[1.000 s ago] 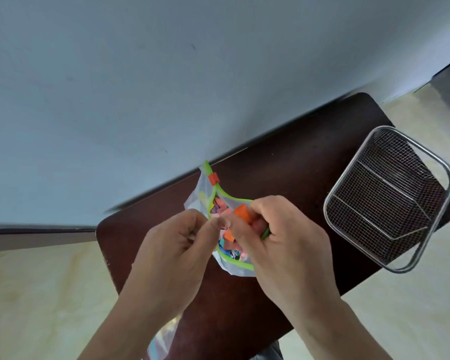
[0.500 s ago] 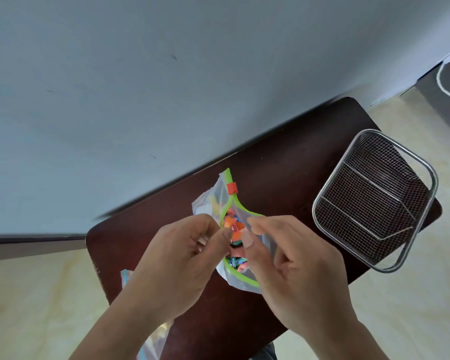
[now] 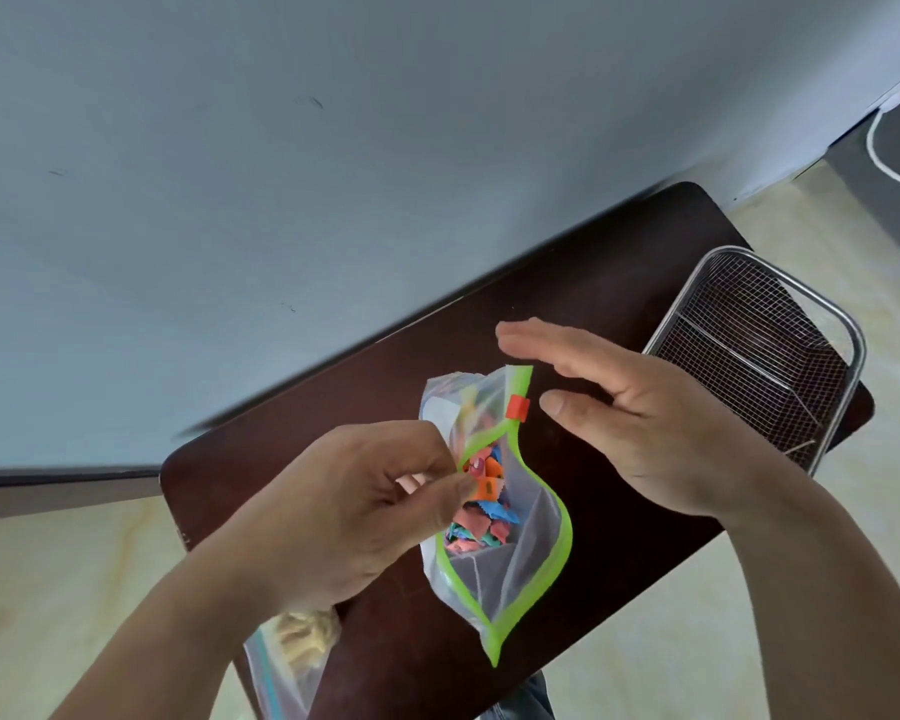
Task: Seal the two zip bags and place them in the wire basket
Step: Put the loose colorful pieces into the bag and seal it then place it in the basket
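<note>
A clear zip bag with a green zipper strip lies on the dark brown table, its mouth gaping wide. Coloured paper bits fill it, and a red slider sits near the strip's far end. My left hand pinches the bag's near lip between thumb and fingers. Just right of the bag, my right hand hovers flat and open, touching nothing. A second clear bag with a blue strip holds pale pieces and lies under my left wrist at the table's near left edge. The wire basket stands empty at the right.
The small table stands against a pale wall, with beige floor on both sides. The basket overhangs the table's right end. A white cable runs across a dark surface at the far right.
My right hand has let go of the bag and pulled away to the right, fingers spread. The bag's mouth now gapes wider. The view has shifted, showing more of the second bag.
</note>
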